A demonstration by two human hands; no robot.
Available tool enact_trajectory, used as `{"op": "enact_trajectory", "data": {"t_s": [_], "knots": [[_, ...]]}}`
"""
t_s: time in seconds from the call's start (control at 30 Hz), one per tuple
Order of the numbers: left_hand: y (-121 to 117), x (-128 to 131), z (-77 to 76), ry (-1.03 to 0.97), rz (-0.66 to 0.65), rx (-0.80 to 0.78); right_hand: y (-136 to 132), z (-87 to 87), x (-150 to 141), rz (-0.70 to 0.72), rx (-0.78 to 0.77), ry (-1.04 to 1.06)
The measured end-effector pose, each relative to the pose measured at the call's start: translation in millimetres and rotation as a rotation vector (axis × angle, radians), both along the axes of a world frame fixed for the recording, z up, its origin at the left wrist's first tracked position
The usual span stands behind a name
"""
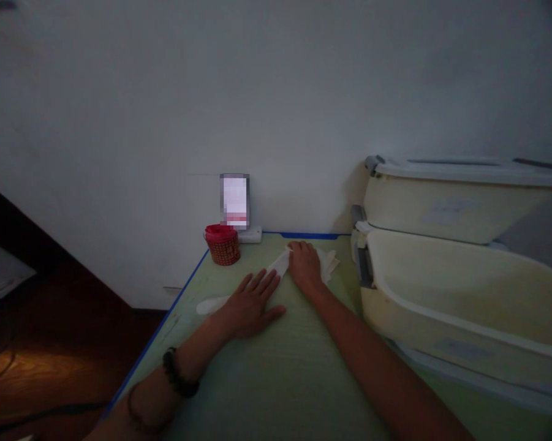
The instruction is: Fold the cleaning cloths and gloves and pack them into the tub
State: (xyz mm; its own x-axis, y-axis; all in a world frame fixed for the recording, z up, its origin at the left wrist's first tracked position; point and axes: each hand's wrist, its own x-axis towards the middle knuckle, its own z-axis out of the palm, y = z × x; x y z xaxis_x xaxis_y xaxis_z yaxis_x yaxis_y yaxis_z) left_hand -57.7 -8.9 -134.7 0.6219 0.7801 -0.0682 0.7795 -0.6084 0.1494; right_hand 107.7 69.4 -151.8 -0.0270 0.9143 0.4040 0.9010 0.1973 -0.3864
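A long, thin white cloth-like piece [279, 264] lies flat and slantwise across the pale green tabletop. Its left end [209, 305] is rounded, and at the right a fan of cream-white tips [331, 264] shows. I cannot make out its exact kind. My left hand [252, 303] rests palm down over its middle, fingers stretched and thumb apart. Bent over the upper part, the fingers of my right hand [306, 263] close on the white piece, hiding some of it. A dark beaded bracelet [179, 372] is on my left wrist.
A red patterned small bucket [224, 246] stands at the table's back left corner, beside a propped phone [234, 201] with a blurred screen. At right are stacked cream plastic bins [372, 306]. Blue tape [310, 235] lines the table edge along the wall [294, 122].
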Motion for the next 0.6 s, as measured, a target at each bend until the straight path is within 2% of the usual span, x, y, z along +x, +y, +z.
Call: {"op": "enact_trajectory", "data": {"t_s": [0.13, 0.2, 0.3, 0.37, 0.47, 0.6], "knots": [[5.5, 0.9, 11.0, -0.138, 0.075, -0.147, -4.0, 8.5, 1.0, 0.09, 0.071, 0.077], [19.3, -2.8, 17.1, -0.248, 0.139, -0.207, -5.2, 10.4, 0.7, 0.118, 0.106, 0.139], [46.3, -8.6, 25.9, -0.317, 0.223, -0.211, -8.5, 15.0, -5.8, 0.163, 0.173, 0.251], [61.7, -10.6, 33.0, -0.36, 0.223, -0.266, -12.7, 23.6, -14.3, 0.196, 0.236, 0.331], [72.7, -12.7, 48.1, -0.445, 0.131, -0.377, -23.8, 49.7, -27.2, 0.241, 0.338, 0.439], [63.2, -18.6, 74.3, -0.537, 0.033, -0.496, -50.9, 103.5, -27.5, 0.302, 0.429, 0.549]]}}
